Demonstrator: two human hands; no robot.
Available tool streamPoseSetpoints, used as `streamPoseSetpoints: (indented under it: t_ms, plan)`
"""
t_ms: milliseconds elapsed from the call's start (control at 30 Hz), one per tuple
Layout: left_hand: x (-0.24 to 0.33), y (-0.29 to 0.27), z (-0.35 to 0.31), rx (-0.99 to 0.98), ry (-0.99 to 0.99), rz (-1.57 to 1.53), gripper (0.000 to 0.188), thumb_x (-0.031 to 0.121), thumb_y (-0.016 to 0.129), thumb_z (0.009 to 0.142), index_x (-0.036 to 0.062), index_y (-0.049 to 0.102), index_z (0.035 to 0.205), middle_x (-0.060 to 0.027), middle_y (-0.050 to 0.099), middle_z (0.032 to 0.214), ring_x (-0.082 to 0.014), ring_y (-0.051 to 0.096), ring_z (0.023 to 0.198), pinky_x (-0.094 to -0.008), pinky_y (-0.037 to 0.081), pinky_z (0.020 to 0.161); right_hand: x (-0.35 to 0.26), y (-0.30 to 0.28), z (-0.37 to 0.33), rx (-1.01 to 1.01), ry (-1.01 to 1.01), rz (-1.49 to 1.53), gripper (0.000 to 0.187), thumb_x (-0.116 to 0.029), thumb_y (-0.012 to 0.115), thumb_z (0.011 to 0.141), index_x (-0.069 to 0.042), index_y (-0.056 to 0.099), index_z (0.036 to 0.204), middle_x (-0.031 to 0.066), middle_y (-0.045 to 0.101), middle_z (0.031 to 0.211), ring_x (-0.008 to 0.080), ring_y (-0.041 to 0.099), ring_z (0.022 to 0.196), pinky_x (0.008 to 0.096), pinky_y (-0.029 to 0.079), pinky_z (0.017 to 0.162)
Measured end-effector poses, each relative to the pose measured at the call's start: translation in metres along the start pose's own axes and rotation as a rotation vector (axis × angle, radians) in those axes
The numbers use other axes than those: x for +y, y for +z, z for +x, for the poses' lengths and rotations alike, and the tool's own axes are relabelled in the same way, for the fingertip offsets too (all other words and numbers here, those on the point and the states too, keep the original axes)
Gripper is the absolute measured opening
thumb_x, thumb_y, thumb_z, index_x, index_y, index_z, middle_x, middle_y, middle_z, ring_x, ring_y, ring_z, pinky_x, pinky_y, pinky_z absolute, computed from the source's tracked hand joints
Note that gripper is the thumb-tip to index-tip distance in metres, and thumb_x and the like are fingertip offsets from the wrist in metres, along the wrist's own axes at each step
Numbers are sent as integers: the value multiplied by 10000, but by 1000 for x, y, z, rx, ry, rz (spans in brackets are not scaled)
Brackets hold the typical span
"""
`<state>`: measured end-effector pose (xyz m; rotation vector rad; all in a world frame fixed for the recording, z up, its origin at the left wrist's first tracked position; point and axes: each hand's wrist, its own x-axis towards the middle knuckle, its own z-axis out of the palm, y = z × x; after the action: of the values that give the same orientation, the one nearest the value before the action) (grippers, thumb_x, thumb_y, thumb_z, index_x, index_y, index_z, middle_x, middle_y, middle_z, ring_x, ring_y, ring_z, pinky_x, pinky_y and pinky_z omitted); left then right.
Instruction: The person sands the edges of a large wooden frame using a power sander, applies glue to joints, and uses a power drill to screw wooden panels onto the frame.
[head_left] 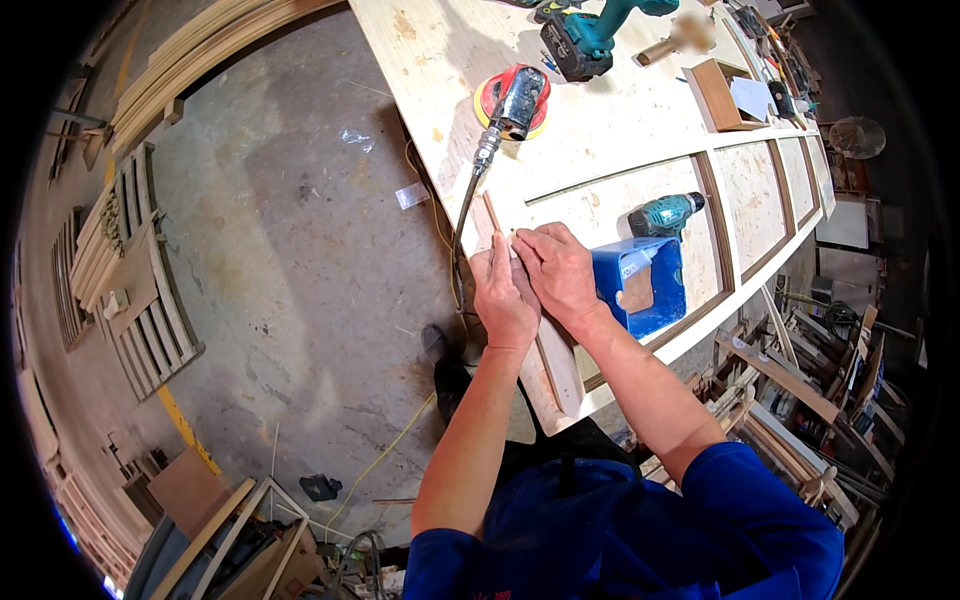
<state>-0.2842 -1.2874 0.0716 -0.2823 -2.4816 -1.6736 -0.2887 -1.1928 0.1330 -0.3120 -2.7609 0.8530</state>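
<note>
A long wooden strip (pixel 553 362) runs along the left edge of the bench, toward my body. My left hand (pixel 503 305) is closed round it, fingers pointing away from me. Close beside it, my right hand (pixel 563 275) has its fingers curled, the tips pressed at the strip near my left fingers. The contact under both palms is hidden. Past my fingertips, the narrow end of a wood piece (pixel 489 212) shows. An air sander (pixel 518 103) with a red rim rests farther off, its hose (pixel 462 215) hanging over the bench edge beside my left hand.
Right of my hands stands a blue plastic bin (pixel 668 318), with a teal cordless drill (pixel 668 213) behind it. A larger teal power tool (pixel 580 50) and an open wooden box (pixel 712 92) lie on the far bench. Slatted wood stacks (pixel 150 320) stand left; offcuts (pixel 790 375) crowd the right.
</note>
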Motion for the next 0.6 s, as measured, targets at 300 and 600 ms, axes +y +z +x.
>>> streamPoseSetpoints:
  t_ms: [300,600]
  plan:
    - [-1,-10,12,-84,-165,-165,419,16,597,928,-54,586,1341,-185,595,1010,-327,620,944,-379,527,787,1,-6,-4,51,67,222,185,-76,657,925,5,714,1081,162,691,939,327,665,858,385,547,782]
    - [20,-18,59,-234,-649,-112,392,289,778,858,-51,646,1000,-99,646,755,-201,616,693,-353,510,668,-4,-16,-29,18,164,212,418,7,620,890,-11,559,1303,211,597,1138,352,604,1020,410,500,891]
